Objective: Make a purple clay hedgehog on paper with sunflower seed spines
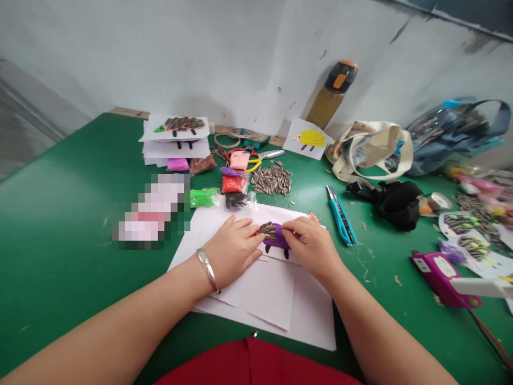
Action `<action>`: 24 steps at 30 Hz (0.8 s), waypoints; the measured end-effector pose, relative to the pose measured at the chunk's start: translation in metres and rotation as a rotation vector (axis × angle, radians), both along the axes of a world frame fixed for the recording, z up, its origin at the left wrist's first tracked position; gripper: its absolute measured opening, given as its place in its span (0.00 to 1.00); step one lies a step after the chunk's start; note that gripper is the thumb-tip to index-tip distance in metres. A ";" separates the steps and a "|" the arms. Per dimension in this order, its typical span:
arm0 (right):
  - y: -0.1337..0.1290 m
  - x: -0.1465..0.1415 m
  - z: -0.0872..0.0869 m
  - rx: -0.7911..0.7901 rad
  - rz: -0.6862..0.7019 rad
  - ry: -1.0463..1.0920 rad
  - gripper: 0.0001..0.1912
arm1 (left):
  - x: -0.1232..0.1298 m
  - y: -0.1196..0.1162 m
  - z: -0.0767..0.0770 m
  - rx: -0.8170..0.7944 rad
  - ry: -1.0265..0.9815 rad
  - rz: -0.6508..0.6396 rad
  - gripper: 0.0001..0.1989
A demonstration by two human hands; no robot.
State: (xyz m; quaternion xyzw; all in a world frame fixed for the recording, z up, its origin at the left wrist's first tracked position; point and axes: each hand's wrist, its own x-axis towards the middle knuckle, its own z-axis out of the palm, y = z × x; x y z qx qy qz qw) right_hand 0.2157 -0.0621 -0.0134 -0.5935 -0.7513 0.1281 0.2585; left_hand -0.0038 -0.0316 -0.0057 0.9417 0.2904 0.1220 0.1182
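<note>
A hedgehog figure of purple clay (282,235) with dark legs lies on a white sheet in front of me. Striped sunflower seeds (267,230) overlap on its left part. My left hand (236,247), with a silver bangle at the wrist, rests flat on the paper, its fingertips by the figure's left end and partly covering it. At the figure's right side, my right hand (310,243) has thumb and forefinger pinched together against the purple clay. Whatever sits between those fingertips is hidden. More white sheets (256,299) lie under both hands.
Beyond the paper are a seed pile (272,179), clay packets (234,184) and scissors (270,154). A teal utility knife (340,216) lies to the right, near a magenta device (443,275). Finished hedgehog cards (176,128), a bottle (332,93) and a cloth bag (372,152) stand farther back.
</note>
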 end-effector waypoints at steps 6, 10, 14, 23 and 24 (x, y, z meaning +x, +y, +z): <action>0.021 0.010 0.015 -0.043 -0.076 -0.015 0.10 | 0.000 0.000 -0.001 0.015 0.014 0.003 0.12; 0.059 0.019 0.025 -0.040 -0.101 -0.217 0.13 | 0.000 -0.001 0.000 0.004 0.036 0.019 0.13; 0.096 0.016 0.018 -0.072 -0.175 -0.369 0.12 | 0.000 -0.003 0.000 0.004 0.048 0.030 0.14; 0.113 0.001 0.003 -0.077 -0.149 -0.465 0.10 | -0.001 -0.006 -0.003 0.000 0.048 0.045 0.14; 0.114 0.000 0.003 -0.077 -0.140 -0.471 0.11 | -0.001 -0.006 -0.002 -0.004 0.051 0.045 0.15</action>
